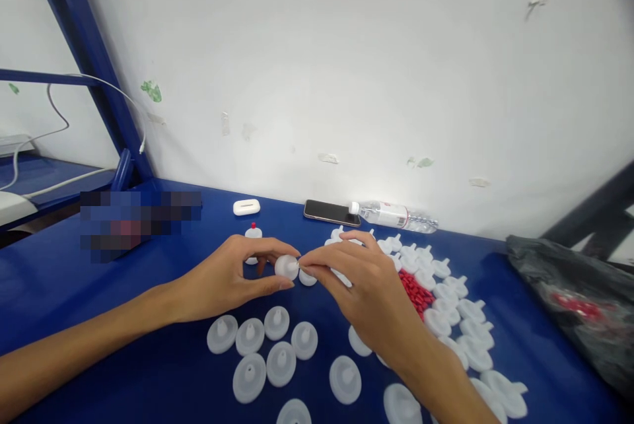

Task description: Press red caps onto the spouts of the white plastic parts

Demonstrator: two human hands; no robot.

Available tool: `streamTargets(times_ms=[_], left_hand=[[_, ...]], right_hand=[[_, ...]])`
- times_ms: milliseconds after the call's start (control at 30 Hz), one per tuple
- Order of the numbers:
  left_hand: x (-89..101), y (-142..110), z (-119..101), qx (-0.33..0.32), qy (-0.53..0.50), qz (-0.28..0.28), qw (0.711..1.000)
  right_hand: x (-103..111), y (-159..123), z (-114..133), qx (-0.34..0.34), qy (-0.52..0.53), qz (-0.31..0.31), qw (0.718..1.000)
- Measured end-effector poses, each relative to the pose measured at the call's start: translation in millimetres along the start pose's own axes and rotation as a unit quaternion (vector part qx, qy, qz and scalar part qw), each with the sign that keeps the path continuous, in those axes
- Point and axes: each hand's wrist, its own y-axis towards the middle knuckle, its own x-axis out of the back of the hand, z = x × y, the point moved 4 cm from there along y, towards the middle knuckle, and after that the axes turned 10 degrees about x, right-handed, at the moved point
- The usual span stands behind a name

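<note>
My left hand [247, 272] pinches a translucent white plastic disc cap with a short nozzle [286, 267] between thumb and fingers. From the other side, my right hand [359, 272] closes its fingertips at the nozzle's tip; whatever small piece they may grip is hidden. Below the hands, several similar disc caps [281, 363] lie on the blue table [163, 371], nozzles up. Behind my left hand stands a white piece with a red tip [253, 232]. A pile of small red pieces [417, 293] lies beyond my right hand, partly ringed by more white nozzle caps [475, 334].
Along the wall lie a white earbud case [246, 207], a dark phone [329, 212] and a clear water bottle [393, 214] on its side. A black plastic bag [569, 285] with red pieces rests at the right edge. A blue metal frame [99, 47] rises at left.
</note>
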Motion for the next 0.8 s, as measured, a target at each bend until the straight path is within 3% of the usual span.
streamTargets(times_ms=[200,400,600,800], left_hand=[[-6.6,1,7,0.046,-0.126,0.042,0.99],[-10.2,-2,5,0.039,-0.197,0.101,0.974],[-8.7,1,2,0.028,-0.175,0.081,0.981],[1.4,5,11,0.038,-0.069,-0.011,0.997]], right_hand=[[-3,0,0,0.007,0.014,0.004,1.0],[-11,-1,5,0.022,0.043,0.037,0.998],[-12,-2,4,0.026,0.019,0.062,0.998],[5,0,-5,0.016,-0.093,0.039,0.995]])
